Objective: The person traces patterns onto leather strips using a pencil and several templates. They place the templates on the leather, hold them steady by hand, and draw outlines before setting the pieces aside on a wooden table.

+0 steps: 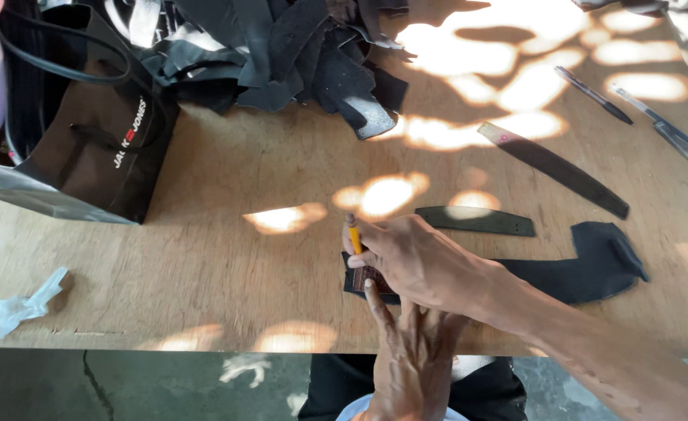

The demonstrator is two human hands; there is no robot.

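Observation:
My right hand (410, 261) grips a yellow pencil (354, 236) with its tip down on a small brown template (363, 277). That template lies on a black piece of leather (586, 269) on the wooden table (227, 257). My left hand (410, 355) reaches up from the near edge, and its index finger presses the template and the leather down. Most of the template is hidden under my hands.
A black paper bag (86, 132) with cord handles stands at the back left. A heap of black leather scraps (281, 54) fills the back. Two curved black strips (476, 221) (555, 168) and two pens (594, 95) (668, 129) lie to the right. Crumpled white plastic (28, 304) sits near left.

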